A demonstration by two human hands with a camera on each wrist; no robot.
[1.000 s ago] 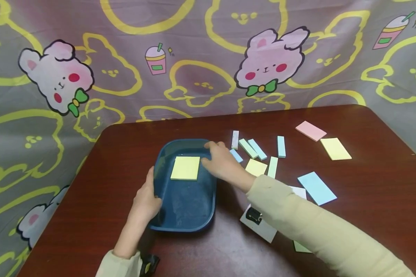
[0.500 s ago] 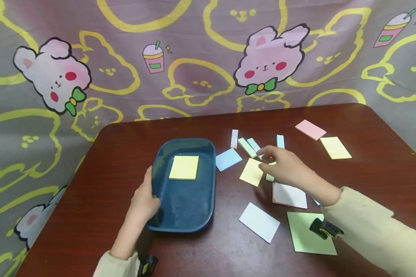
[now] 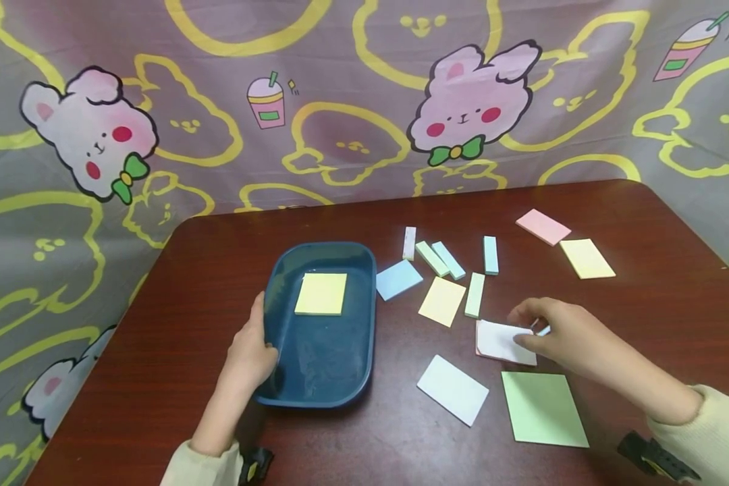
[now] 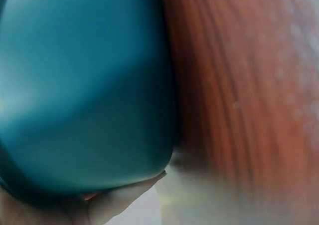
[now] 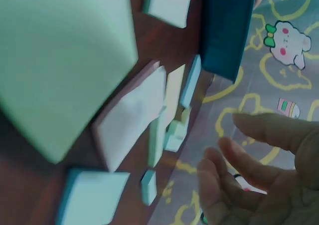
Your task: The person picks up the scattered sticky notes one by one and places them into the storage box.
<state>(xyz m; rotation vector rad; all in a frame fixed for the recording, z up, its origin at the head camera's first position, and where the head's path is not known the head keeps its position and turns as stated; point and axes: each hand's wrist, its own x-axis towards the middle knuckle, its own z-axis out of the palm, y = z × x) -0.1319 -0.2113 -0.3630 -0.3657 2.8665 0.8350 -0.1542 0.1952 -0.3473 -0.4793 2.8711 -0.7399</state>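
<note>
My left hand [image 3: 252, 351] grips the left wall of a dark blue plastic tray [image 3: 318, 358], thumb over its rim. A yellow sticky-note pad [image 3: 320, 294] lies flat inside the tray. On the right, my right hand [image 3: 565, 334] is above the table with relaxed, bent fingers and nothing in its grasp. It overlaps the right end of a white note pad [image 3: 501, 341] in the head view and mostly hides a light blue pad [image 5: 92, 197], which the right wrist view shows. Nearer me lies a large green pad [image 3: 545, 408].
Between tray and right hand lie a blue pad [image 3: 399, 279], a pale yellow pad [image 3: 442, 301], a white pad [image 3: 453, 389] and several narrow strip pads [image 3: 475, 295]. Farther right are a pink pad [image 3: 543, 226] and a yellow pad [image 3: 587, 258]. A patterned cloth [image 3: 340, 81] hangs behind the table.
My right hand has left the tray's right rim and moved right and toward me, past the strip pads to the white pad. My left hand keeps its grip on the tray.
</note>
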